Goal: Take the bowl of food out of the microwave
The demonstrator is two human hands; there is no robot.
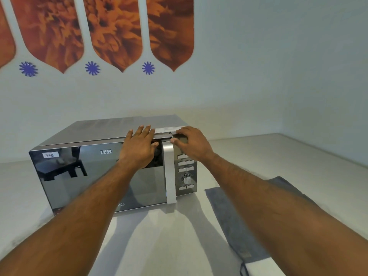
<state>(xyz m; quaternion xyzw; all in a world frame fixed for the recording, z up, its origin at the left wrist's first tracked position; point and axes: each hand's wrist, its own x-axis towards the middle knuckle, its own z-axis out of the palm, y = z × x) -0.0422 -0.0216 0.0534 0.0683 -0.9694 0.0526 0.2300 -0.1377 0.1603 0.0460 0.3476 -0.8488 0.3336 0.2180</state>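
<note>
A silver microwave (83,176) with a mirrored door stands on a pale counter, its door closed or nearly so. My left hand (139,148) lies flat on the door's top edge, fingers spread over the roof, thumb near the vertical silver handle (169,176). My right hand (192,143) rests on the top right corner above the control panel (186,172), fingers curled over the edge and thumb beside the handle's top. The bowl of food is hidden behind the reflective door.
A grey cloth (235,220) lies on the counter (159,246) to the right of the microwave, under my right forearm. A wall with orange flower decals (111,30) rises behind. The counter runs into a corner at the far right.
</note>
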